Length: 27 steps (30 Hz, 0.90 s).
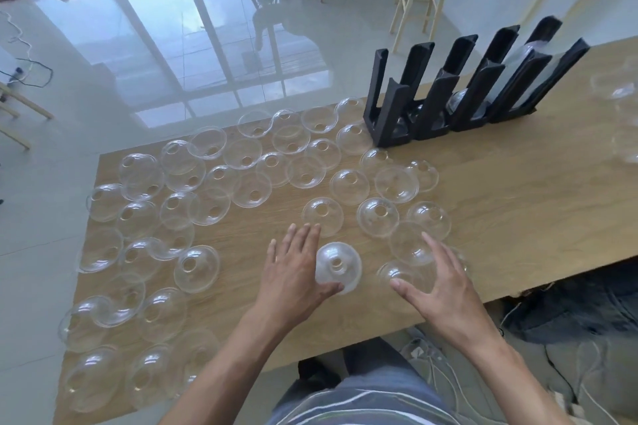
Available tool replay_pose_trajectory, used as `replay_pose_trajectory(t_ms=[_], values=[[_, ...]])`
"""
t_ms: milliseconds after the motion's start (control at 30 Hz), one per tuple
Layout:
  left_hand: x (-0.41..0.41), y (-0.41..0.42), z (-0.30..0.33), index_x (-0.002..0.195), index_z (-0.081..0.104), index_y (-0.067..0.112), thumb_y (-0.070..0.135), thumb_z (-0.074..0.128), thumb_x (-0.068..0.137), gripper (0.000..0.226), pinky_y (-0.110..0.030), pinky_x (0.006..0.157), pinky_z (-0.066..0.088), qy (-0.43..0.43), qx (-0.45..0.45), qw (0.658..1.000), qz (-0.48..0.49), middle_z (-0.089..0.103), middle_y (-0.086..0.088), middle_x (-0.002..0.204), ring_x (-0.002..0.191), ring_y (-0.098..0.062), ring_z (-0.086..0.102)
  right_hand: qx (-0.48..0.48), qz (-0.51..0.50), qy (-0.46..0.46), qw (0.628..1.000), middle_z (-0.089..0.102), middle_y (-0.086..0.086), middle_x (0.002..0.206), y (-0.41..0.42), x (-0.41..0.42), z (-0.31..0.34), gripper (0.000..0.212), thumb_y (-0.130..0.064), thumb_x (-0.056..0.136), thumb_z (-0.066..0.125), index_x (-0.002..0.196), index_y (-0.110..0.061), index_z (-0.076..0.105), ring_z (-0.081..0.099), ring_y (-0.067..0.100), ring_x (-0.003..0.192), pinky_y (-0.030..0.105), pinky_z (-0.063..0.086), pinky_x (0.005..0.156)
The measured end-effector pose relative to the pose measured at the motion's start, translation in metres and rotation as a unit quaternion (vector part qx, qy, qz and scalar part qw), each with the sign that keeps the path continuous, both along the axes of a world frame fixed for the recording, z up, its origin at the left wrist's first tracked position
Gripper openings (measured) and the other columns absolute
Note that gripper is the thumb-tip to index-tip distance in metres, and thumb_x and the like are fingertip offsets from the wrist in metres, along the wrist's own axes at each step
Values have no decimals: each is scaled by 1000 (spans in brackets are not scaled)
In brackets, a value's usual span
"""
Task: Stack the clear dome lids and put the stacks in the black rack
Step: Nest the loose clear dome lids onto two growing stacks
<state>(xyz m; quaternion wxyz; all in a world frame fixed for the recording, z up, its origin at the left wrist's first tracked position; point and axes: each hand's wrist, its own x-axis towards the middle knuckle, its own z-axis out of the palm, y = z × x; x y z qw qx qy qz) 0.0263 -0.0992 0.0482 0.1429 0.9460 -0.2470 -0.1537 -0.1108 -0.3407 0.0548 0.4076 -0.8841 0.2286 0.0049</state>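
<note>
My left hand [293, 262] rests on the wooden table [518, 203] near its front edge, fingers straight and spread, thumb curled against the near side of a small stack of lids [338, 267] standing dome-up; the stack sits just right of the palm, held between thumb and the side of the hand. My right hand [438, 283] hovers to the right of the stack, fingers straight and relaxed, gripping nothing; it lies over two loose lids, one lid [397, 274] showing beneath the thumb and another lid [411, 245] beneath the fingertips, though whether the fingers touch them cannot be told.

Loose clear lids [241, 166] cover the left and middle of the table, some dome-up, some upturned, several overlapping. A few more [376, 217] lie just beyond my hands.

The black rack [459, 90] stands at the far right of the table, well apart from both hands, its upright slots leaning rightward. Clear lids show inside the lower part of some slots and higher in the rightmost slot.

Beyond the table lies a glossy tiled floor [172, 62].
</note>
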Motion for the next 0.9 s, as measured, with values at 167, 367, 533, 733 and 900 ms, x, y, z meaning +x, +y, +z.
replay_pose_trajectory(t_ms=[167,367,533,733,900], values=[[-21,-32,3,163,30,26,62,69,90,90,-37,126,18,-36,-48,996,-61,32,8,169,159,-15,20,-5,-78,17,997,35,-2,166,-28,-28,-4,101,-56,85,80,165,-28,26,29,15,155,39,30,123],[-47,-67,-4,148,54,24,58,67,93,65,-36,104,47,-29,-82,990,-112,56,9,150,125,-19,61,-9,-138,46,989,38,6,165,-55,-39,-27,95,-40,88,83,164,-20,30,31,24,154,41,29,123],[-60,-97,-35,152,44,16,52,65,97,69,-40,100,52,70,-60,990,-107,45,3,157,126,-24,60,-10,-134,75,988,36,11,165,-63,-29,-57,94,-34,89,84,164,-14,31,28,28,155,42,28,125],[-67,-118,-66,161,28,9,42,71,96,85,-40,116,42,106,-40,987,-111,29,-11,169,152,-28,36,-32,-117,80,989,40,11,163,-63,-28,-82,89,-27,89,83,162,-10,35,34,30,152,39,30,124],[-74,-112,-77,160,27,11,39,75,92,88,-42,109,50,107,-46,987,-109,30,-10,169,148,-30,45,-43,-128,79,988,40,7,153,-57,-41,-92,90,-32,88,85,161,-12,36,44,27,144,32,37,114]])
